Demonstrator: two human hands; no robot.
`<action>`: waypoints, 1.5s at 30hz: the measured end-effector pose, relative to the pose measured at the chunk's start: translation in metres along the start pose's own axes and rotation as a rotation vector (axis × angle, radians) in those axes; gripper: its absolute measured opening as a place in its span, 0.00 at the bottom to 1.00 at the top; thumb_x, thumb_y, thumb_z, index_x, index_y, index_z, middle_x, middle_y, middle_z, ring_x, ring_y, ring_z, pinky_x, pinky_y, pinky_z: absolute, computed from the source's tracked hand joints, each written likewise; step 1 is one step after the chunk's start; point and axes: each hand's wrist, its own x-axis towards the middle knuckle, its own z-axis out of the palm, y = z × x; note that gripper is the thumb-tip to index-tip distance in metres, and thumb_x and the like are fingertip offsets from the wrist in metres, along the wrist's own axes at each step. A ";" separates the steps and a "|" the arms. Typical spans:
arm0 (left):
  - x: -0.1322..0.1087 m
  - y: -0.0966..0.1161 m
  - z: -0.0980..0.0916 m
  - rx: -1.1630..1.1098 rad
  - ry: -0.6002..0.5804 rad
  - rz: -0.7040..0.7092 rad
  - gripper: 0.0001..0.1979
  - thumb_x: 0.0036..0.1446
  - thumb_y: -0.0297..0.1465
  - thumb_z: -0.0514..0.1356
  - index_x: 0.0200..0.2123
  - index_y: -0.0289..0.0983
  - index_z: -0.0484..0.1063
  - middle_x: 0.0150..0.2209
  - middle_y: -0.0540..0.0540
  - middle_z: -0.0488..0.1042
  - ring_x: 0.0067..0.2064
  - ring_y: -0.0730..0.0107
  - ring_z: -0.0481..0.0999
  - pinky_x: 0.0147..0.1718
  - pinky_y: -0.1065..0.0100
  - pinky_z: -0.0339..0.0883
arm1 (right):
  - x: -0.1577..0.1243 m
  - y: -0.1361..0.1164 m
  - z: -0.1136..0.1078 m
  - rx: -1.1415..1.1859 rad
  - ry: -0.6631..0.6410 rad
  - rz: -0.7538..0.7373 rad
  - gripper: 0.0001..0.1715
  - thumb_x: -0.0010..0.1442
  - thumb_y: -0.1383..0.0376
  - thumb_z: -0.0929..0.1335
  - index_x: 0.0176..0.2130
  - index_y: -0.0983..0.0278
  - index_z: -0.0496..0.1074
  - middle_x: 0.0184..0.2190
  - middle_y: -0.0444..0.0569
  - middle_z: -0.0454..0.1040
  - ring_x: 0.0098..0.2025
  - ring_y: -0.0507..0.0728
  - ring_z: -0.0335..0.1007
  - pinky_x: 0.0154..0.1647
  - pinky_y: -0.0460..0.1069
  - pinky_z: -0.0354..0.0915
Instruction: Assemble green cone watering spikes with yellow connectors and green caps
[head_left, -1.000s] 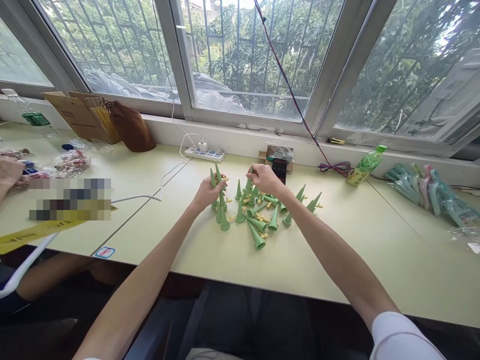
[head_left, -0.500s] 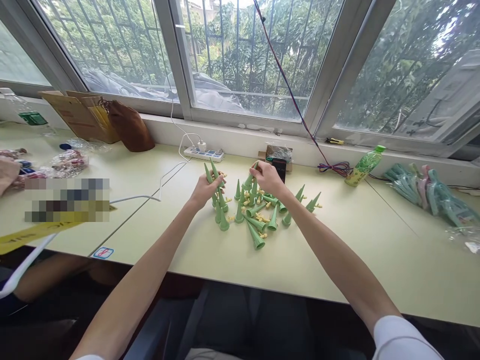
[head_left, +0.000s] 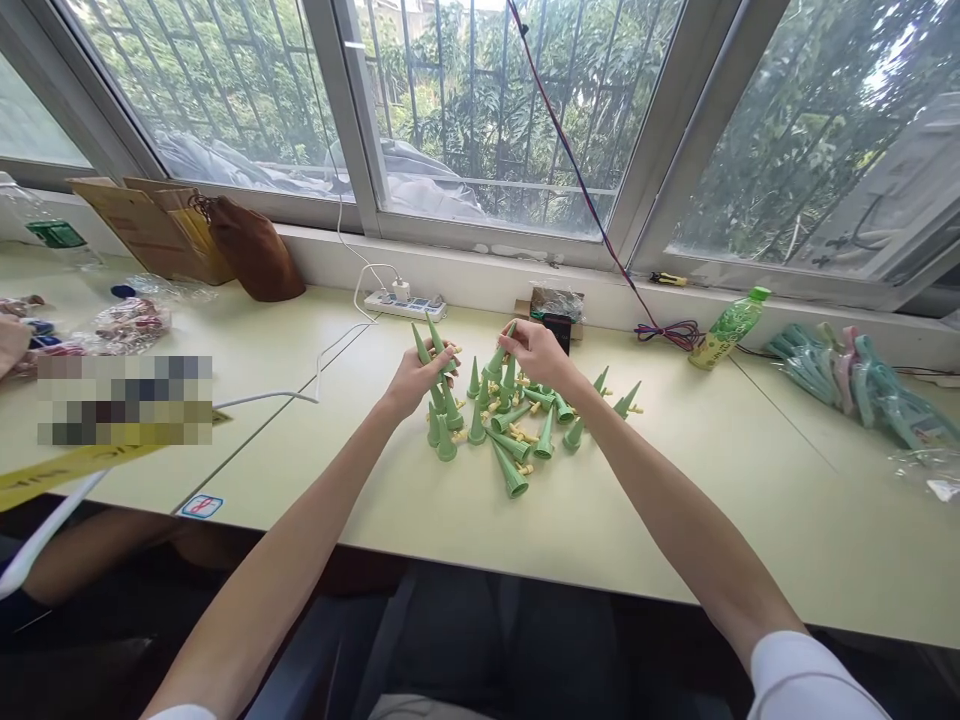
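Note:
Several green cones with small yellow parts stand and lie on the pale table (head_left: 630,540) in front of me. My left hand (head_left: 416,382) is closed around green cones (head_left: 436,338), whose tips point up above the fingers. To its right, my right hand (head_left: 536,352) pinches the tip of another green cone (head_left: 496,358) at the back of the group. Below my left hand, a green cone (head_left: 446,440) stands upright. Nearest the table's front edge, a green cone (head_left: 511,472) lies on its side.
Behind the cones are a power strip (head_left: 405,303) and a small box (head_left: 556,303). A green bottle (head_left: 731,328) and bagged items (head_left: 862,385) lie to the right. At the left are a brown pouch (head_left: 251,250), cardboard (head_left: 154,228) and another person's hand (head_left: 11,342).
The view has shifted very slightly. The cones in my left hand have tilted a little, and my right hand stays at the same cone tip.

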 end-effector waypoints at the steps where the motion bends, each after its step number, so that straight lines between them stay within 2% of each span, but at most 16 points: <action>1: 0.000 0.001 0.000 -0.017 0.006 -0.007 0.22 0.48 0.44 0.69 0.38 0.35 0.71 0.33 0.44 0.75 0.30 0.67 0.76 0.25 0.67 0.71 | 0.000 0.001 0.000 0.022 0.014 -0.010 0.09 0.65 0.64 0.64 0.33 0.65 0.69 0.30 0.48 0.75 0.31 0.53 0.69 0.35 0.47 0.64; 5: 0.001 0.006 -0.001 -0.099 0.032 -0.059 0.20 0.49 0.41 0.70 0.39 0.34 0.71 0.33 0.44 0.75 0.34 0.66 0.78 0.29 0.66 0.74 | 0.001 0.003 -0.001 0.098 0.064 -0.054 0.11 0.65 0.60 0.65 0.34 0.64 0.69 0.30 0.48 0.75 0.32 0.53 0.71 0.36 0.47 0.65; 10: 0.006 0.008 -0.005 -0.214 0.082 -0.145 0.14 0.54 0.36 0.68 0.39 0.33 0.72 0.33 0.44 0.76 0.35 0.66 0.79 0.35 0.63 0.77 | 0.005 0.000 -0.005 0.196 0.154 -0.109 0.17 0.63 0.52 0.67 0.34 0.64 0.69 0.30 0.48 0.75 0.34 0.55 0.72 0.38 0.49 0.67; 15: 0.011 0.007 -0.010 -0.394 0.182 -0.284 0.07 0.61 0.31 0.61 0.36 0.32 0.71 0.31 0.42 0.76 0.32 0.67 0.79 0.34 0.65 0.77 | 0.001 -0.016 -0.016 0.366 0.281 -0.122 0.19 0.60 0.49 0.70 0.36 0.63 0.69 0.31 0.47 0.75 0.35 0.55 0.74 0.40 0.51 0.71; 18: 0.014 0.007 -0.016 -0.580 0.244 -0.386 0.08 0.65 0.29 0.54 0.38 0.30 0.70 0.30 0.40 0.76 0.32 0.68 0.79 0.33 0.68 0.76 | -0.009 -0.024 -0.021 0.478 0.352 -0.104 0.20 0.59 0.49 0.71 0.36 0.62 0.68 0.31 0.46 0.75 0.35 0.54 0.75 0.40 0.50 0.72; 22: 0.015 0.006 -0.025 -0.796 0.312 -0.512 0.09 0.65 0.26 0.50 0.41 0.29 0.69 0.31 0.39 0.75 0.29 0.71 0.77 0.29 0.72 0.75 | -0.028 -0.024 -0.017 0.660 0.359 0.045 0.20 0.57 0.50 0.73 0.38 0.62 0.68 0.29 0.43 0.74 0.33 0.53 0.76 0.37 0.49 0.74; 26: 0.014 0.002 -0.032 -0.956 0.275 -0.562 0.12 0.66 0.27 0.48 0.44 0.30 0.69 0.32 0.40 0.74 0.26 0.74 0.75 0.24 0.74 0.73 | -0.046 -0.018 0.001 0.905 0.345 0.317 0.18 0.55 0.57 0.75 0.37 0.63 0.68 0.26 0.42 0.75 0.28 0.51 0.74 0.32 0.46 0.73; 29: 0.014 -0.001 -0.035 -0.984 0.254 -0.562 0.12 0.66 0.28 0.48 0.45 0.31 0.70 0.33 0.40 0.74 0.25 0.74 0.74 0.23 0.73 0.72 | -0.055 -0.015 0.013 1.063 0.317 0.480 0.14 0.57 0.63 0.75 0.35 0.64 0.67 0.24 0.43 0.75 0.25 0.49 0.72 0.28 0.44 0.70; 37: 0.013 -0.001 -0.034 -0.994 0.249 -0.597 0.11 0.64 0.26 0.49 0.42 0.30 0.70 0.32 0.40 0.73 0.26 0.74 0.75 0.24 0.75 0.73 | -0.064 0.001 0.020 1.224 0.297 0.656 0.06 0.63 0.71 0.69 0.34 0.66 0.67 0.21 0.42 0.72 0.21 0.47 0.69 0.23 0.40 0.67; 45: 0.016 -0.003 -0.034 -1.000 0.290 -0.632 0.12 0.63 0.24 0.50 0.44 0.31 0.72 0.35 0.38 0.76 0.26 0.71 0.77 0.24 0.71 0.76 | -0.065 0.013 0.024 1.246 0.332 0.733 0.05 0.63 0.75 0.67 0.36 0.66 0.68 0.25 0.44 0.73 0.22 0.48 0.69 0.23 0.42 0.70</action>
